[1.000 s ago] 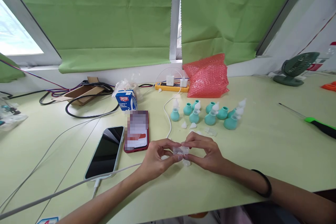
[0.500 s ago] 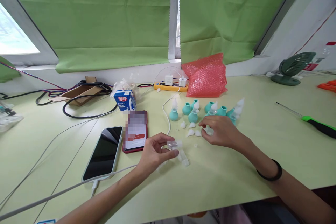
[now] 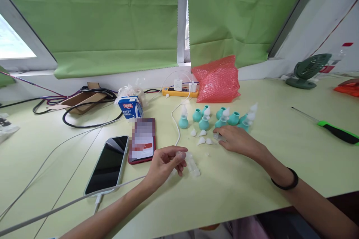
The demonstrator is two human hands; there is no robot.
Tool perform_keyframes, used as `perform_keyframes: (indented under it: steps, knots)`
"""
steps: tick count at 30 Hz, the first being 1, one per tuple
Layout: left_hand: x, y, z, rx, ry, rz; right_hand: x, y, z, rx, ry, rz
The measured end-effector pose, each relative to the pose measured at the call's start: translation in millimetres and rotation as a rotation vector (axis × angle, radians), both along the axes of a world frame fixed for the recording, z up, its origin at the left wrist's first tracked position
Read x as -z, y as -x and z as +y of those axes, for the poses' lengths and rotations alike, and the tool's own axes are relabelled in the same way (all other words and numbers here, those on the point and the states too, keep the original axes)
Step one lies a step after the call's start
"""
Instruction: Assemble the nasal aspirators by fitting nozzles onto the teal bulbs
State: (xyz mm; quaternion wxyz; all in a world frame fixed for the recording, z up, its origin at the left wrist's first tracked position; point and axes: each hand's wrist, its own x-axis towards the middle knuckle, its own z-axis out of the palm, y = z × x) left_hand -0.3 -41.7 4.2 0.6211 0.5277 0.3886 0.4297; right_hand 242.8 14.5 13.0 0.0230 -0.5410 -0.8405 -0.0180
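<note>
- Teal bulbs (image 3: pixel 204 124) stand in loose rows ahead of your hands, some bare-mouthed, others topped with pointed white nozzles (image 3: pixel 184 109).
- Your right hand (image 3: pixel 238 140) reaches down just in front of them, thumb and fingers at either side of a clear piece (image 3: pixel 218 136) on the pale table (image 3: pixel 252 186); you cannot tell from this view whether they grip it.
- Your left hand (image 3: pixel 166 162) has thumb and forefinger drawn together; whether anything is pinched between them cannot be told.
- Clear tubes (image 3: pixel 193 167) lie just beside your left fingertips.
- Four loose white tips (image 3: pixel 201 141) lie between your hands and the bulbs.
- Left of your left hand lie a red-cased phone (image 3: pixel 142 145) and a pale-cased phone (image 3: pixel 106 166).
</note>
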Motion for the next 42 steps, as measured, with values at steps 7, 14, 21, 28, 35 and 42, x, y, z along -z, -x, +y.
perform_keyframes:
  steps: [7,14,21,28,35,42]
  knots:
    - [0.5,-2.5,-0.4,-0.066,-0.029,0.016,-20.3,14.3,-8.0,-0.001,-0.123,0.066]
    - [1.5,-1.2,0.1,-0.064,-0.104,0.078,-63.3,56.6,30.2,-0.036,-0.319,-0.053]
    - [13.3,0.1,0.8,-0.198,-0.287,0.26,-75.2,77.4,75.0,-0.043,-0.1,-0.302]
    - [18.9,2.9,-3.8,-0.251,-0.768,0.499,-62.4,71.4,85.9,-0.068,0.019,-0.325]
    - [18.1,3.2,-5.6,-0.254,-0.778,0.57,-59.0,61.8,80.5,-0.083,-0.062,-0.236]
    - [14.9,1.6,-9.6,-0.271,-0.584,0.493,-70.7,44.2,26.9,-0.114,-0.464,0.268]
